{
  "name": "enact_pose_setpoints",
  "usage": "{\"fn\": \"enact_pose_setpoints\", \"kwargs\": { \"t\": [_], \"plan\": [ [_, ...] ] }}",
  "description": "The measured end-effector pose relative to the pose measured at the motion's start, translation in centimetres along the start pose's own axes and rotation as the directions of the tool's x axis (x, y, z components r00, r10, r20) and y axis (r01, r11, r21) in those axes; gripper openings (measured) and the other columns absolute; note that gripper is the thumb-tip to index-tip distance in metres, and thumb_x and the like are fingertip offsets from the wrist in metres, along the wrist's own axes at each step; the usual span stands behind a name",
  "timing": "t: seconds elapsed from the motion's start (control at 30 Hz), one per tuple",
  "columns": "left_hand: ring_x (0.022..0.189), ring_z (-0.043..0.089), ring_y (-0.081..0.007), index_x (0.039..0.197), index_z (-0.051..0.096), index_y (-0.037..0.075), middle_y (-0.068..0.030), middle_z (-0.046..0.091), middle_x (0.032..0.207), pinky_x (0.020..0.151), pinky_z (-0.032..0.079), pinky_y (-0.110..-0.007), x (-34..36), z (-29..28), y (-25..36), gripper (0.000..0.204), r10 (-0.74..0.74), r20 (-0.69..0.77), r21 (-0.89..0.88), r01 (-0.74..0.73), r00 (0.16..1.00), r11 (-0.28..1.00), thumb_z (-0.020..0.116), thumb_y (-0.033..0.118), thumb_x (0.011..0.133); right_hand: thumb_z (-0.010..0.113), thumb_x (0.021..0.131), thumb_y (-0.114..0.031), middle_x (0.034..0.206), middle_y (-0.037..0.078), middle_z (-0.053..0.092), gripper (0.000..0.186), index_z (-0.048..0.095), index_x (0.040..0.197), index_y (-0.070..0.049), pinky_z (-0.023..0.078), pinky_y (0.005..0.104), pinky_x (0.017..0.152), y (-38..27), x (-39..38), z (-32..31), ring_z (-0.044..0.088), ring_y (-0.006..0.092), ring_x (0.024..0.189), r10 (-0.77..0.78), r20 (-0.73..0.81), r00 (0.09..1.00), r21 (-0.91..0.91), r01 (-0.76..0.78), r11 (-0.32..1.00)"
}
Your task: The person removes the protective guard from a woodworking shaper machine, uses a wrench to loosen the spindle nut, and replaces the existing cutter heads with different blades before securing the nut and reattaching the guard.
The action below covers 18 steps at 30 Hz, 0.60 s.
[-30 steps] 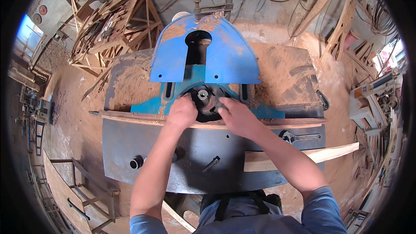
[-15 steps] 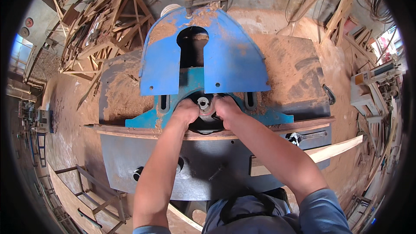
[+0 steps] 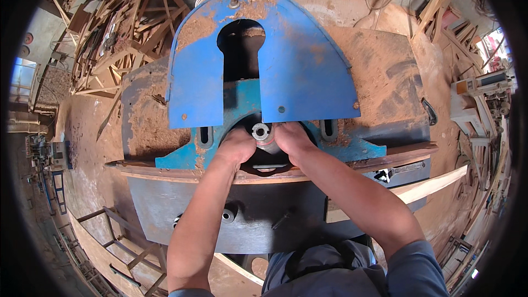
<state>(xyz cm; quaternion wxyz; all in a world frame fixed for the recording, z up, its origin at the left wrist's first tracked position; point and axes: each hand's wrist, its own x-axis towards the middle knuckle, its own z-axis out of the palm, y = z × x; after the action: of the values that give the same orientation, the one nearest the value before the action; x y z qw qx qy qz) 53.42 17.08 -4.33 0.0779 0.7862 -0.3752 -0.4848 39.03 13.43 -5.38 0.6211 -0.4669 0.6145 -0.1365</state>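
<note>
- We have both hands down in the round opening at the front of the woodworking machine, one at each side of its upright spindle (image 3: 260, 131).
- The spindle stands in the middle of that opening, its slotted, hollow metal top facing up at us between the two hands.
- Our left hand (image 3: 239, 146) is at the spindle's left, fingers bent down out of sight; we cannot tell whether they grip anything.
- Our right hand (image 3: 292, 142) is at the spindle's right, thumb side close to it; its fingertips are hidden too, so we cannot tell if it grasps something.
- Around the opening we see the teal cast fence (image 3: 355, 149), with an upright slot on either side of the hands.
- Above it the blue sheet-metal hood (image 3: 311, 77) carries wood dust and has a keyhole-shaped cutout.
- Our forearms cross a long wooden strip (image 3: 165, 174) running along the fence's front.
- On the dark metal table (image 3: 159, 203) nearer us lie a metal collar (image 3: 227, 216), just right of our left forearm, and a small bolt-like piece (image 3: 281, 220) in shadow.
- Beyond our right forearm rest an adjustable wrench (image 3: 408, 168) and a pale board (image 3: 432, 186).
</note>
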Motion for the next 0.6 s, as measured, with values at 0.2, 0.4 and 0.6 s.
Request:
{"fn": "enact_pose_setpoints", "kwargs": {
  "t": [0.2,0.4,0.6],
  "plan": [
    [0.122,0.057,-0.0407,0.111,0.066,-0.010,-0.0319,0.062,0.120,0.096,0.048,-0.042,-0.8,-0.4,0.8,0.035,0.017,0.007,0.150,-0.018,1.000,0.988,0.054,0.009,0.084,0.037,0.104,-0.027,0.134,0.025,0.055,0.041,0.051,0.131,0.001,0.041,0.0436,0.103,-2.3,-0.4,-0.6,0.052,0.0402,0.123,0.005,0.074,0.997,-0.323,0.019,0.946],
    [0.122,0.057,-0.0405,0.112,0.065,-0.008,-0.0318,0.062,0.121,0.097,0.047,-0.042,-0.3,-0.1,0.0,0.037,0.048,0.060,0.130,-0.055,0.997,0.990,0.056,0.017,0.086,0.037,0.100,-0.017,0.128,0.028,0.056,0.034,0.053,0.124,0.000,0.042,0.0485,0.100,-1.7,0.4,-0.8,0.050,0.0456,0.122,-0.134,0.139,0.981,-0.425,0.181,0.887],
    [0.111,0.062,-0.0308,0.114,0.066,-0.005,-0.0245,0.067,0.117,0.095,0.046,-0.039,-0.5,-0.1,0.2,0.035,0.033,0.083,0.124,-0.043,0.996,0.991,0.056,0.021,0.093,0.032,0.101,-0.024,0.129,0.028,0.057,0.040,0.054,0.124,-0.001,0.044,0.0515,0.099,-0.6,0.3,-0.6,0.053,0.0462,0.119,-0.282,0.114,0.953,-0.423,0.303,0.854]
  ]
}}
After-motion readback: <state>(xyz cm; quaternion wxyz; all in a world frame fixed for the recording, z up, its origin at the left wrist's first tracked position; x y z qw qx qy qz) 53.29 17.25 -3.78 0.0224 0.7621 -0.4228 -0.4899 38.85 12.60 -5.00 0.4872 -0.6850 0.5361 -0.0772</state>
